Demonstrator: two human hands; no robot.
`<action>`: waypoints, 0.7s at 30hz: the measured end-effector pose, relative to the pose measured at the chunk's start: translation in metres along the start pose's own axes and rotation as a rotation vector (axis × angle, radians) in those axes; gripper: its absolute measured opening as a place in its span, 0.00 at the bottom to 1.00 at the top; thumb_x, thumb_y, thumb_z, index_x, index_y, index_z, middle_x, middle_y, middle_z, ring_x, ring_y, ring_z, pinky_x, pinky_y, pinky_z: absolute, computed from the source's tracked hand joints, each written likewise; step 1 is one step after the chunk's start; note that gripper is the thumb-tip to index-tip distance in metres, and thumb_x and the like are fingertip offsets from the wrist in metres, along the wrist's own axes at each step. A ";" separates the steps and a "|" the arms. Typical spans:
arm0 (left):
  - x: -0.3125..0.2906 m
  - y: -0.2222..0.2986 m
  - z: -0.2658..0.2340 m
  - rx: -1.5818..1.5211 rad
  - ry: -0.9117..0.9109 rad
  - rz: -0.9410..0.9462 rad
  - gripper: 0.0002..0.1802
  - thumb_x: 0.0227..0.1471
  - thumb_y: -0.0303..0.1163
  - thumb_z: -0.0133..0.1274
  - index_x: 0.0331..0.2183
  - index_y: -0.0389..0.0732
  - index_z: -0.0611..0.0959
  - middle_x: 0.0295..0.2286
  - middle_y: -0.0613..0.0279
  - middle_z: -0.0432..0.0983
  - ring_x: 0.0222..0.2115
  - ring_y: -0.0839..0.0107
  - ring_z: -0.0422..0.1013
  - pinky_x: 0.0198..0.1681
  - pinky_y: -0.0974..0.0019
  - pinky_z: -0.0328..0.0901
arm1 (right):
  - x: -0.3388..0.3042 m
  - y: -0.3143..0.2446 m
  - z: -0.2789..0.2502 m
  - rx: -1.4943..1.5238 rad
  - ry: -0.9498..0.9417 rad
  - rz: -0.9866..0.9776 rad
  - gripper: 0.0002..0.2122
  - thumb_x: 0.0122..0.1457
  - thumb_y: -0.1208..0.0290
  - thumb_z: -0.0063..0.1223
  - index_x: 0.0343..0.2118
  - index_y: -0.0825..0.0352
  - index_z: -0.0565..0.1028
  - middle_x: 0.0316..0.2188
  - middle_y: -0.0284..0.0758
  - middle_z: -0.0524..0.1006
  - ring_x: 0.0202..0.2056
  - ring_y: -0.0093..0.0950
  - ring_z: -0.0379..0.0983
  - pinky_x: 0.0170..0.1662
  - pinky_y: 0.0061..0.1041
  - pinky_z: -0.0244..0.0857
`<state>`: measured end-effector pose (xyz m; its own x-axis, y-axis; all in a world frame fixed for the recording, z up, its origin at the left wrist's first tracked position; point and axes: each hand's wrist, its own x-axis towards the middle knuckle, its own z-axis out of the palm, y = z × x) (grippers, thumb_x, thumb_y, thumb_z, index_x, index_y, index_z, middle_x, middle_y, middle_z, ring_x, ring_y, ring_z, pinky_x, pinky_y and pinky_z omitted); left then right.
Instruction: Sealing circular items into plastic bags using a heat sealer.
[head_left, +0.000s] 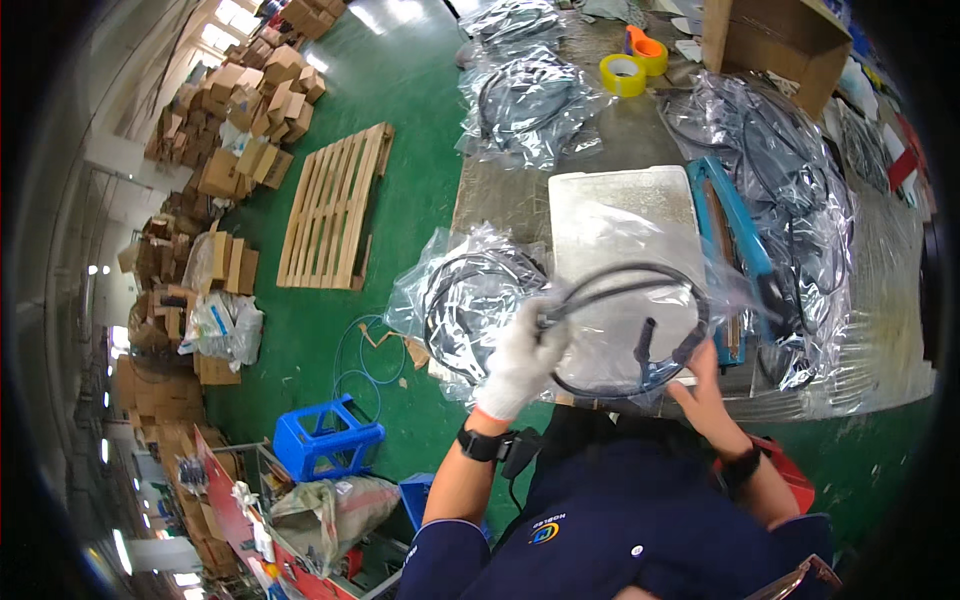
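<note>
My left hand (pixel 528 352), in a white glove, grips the left side of a coiled black cable (pixel 640 268). Clear plastic film (pixel 738 290) surrounds the coil, apparently a bag. My bare right hand (pixel 706 388) holds the coil's lower right side, its fingertips partly hidden and slightly blurred. A dark plug end (pixel 646 340) hangs inside the loop. Beneath the coil lies a white slab (pixel 620 215). Just to its right stands a long blue heat sealer (pixel 742 225) with a brownish strip. Another bagged black cable (pixel 470 300) rests left of my gloved hand.
More bagged cables (pixel 525 105) lie at the table's far left, others (pixel 780 190) along the right. Yellow tape (pixel 623 75), orange tape (pixel 648 50) and an open cardboard box (pixel 775 45) sit farther back. On the green floor are a wooden pallet (pixel 335 210) and blue stool (pixel 325 435).
</note>
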<state>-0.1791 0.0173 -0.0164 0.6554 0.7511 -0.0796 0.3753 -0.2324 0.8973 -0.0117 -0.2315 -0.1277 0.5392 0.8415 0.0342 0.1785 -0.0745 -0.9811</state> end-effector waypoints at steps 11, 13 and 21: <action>-0.028 -0.133 -0.154 0.623 0.148 -0.511 0.26 0.59 0.55 0.47 0.41 0.41 0.81 0.33 0.51 0.82 0.32 0.58 0.79 0.36 0.59 0.71 | 0.186 -0.052 0.192 -0.565 -0.346 -0.082 0.44 0.52 0.63 0.67 0.67 0.64 0.49 0.54 0.47 0.67 0.49 0.42 0.72 0.50 0.41 0.68; -0.023 -0.127 -0.162 0.937 -0.105 -0.638 0.25 0.55 0.56 0.52 0.40 0.44 0.82 0.34 0.49 0.81 0.38 0.53 0.78 0.40 0.53 0.70 | 0.194 -0.057 0.193 -0.822 -0.174 -0.314 0.44 0.47 0.57 0.68 0.65 0.62 0.56 0.58 0.45 0.63 0.60 0.43 0.59 0.61 0.46 0.55; 0.089 -0.138 -0.149 0.845 -0.026 0.482 0.36 0.42 0.48 0.61 0.52 0.43 0.75 0.49 0.55 0.69 0.50 0.52 0.64 0.53 0.41 0.58 | 0.224 -0.049 0.258 -1.069 -0.522 -0.409 0.39 0.47 0.42 0.60 0.60 0.60 0.68 0.69 0.32 0.54 0.70 0.36 0.43 0.66 0.62 0.36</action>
<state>-0.2706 0.2083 -0.0823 0.8725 0.4476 0.1960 0.4031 -0.8861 0.2290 -0.1121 0.0987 -0.1216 -0.0584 0.9981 -0.0196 0.9632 0.0512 -0.2637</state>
